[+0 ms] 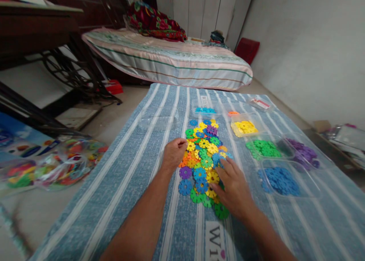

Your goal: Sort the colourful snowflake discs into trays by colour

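Note:
A heap of colourful plastic flower-shaped discs (pixel 203 154) lies on a blue striped cloth (pixel 137 170). My left hand (pixel 173 152) rests at the heap's left edge with its fingers curled in; what they pinch, if anything, is hidden. My right hand (pixel 232 187) lies flat over the heap's lower right, fingers stretched onto the discs. To the right stand clear tubs sorted by colour: yellow discs (pixel 244 127), green discs (pixel 264 149), purple discs (pixel 305 154), blue discs (pixel 279 180). Farther back sits a tub of light blue discs (pixel 205 110).
An empty clear tub (pixel 158 121) sits at the left of the cloth. A plastic bag of more coloured pieces (pixel 57 166) lies on the floor at left. A mattress (pixel 171 59) is behind, a sewing machine stand (pixel 68 69) at back left.

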A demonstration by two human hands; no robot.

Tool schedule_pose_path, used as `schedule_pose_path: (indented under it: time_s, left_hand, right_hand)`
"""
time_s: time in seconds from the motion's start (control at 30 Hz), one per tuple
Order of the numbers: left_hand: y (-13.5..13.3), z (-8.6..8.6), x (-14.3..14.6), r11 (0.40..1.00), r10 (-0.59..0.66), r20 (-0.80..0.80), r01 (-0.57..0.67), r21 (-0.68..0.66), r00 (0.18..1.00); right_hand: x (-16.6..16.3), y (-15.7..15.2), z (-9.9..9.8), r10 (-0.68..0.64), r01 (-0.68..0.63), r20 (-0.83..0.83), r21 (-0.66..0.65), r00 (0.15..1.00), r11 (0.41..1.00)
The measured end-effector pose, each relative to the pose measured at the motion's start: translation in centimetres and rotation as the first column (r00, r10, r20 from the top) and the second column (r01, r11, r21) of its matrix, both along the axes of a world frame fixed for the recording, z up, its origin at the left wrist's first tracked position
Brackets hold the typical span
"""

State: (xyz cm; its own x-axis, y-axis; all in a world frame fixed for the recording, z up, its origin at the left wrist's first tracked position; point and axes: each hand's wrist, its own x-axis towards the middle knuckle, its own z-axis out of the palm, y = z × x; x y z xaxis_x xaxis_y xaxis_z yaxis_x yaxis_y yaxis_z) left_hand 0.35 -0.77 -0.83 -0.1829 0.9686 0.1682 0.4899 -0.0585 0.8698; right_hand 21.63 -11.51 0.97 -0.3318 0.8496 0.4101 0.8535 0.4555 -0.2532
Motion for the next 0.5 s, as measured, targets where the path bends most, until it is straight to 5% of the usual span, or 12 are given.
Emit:
schedule_pose_path:
  time_s: [0.17,0.5]
  left_hand:
    - [-0.1,0.1,0.1,1.0,0.007,0.011,-0.007,-0.008,1.0]
    - [-0.2,0.4,0.2,1.0,0.0,0.021,0.0,-0.013,1.0]
  right_hand:
    - [-0.5,-0.3,-0.3,-0.04,0.04,0.004,-0.053,0.999,0.998]
    - [0.3,0.3,1.5,-0.063,-0.011,-0.356,-0.204,0.932,0.979]
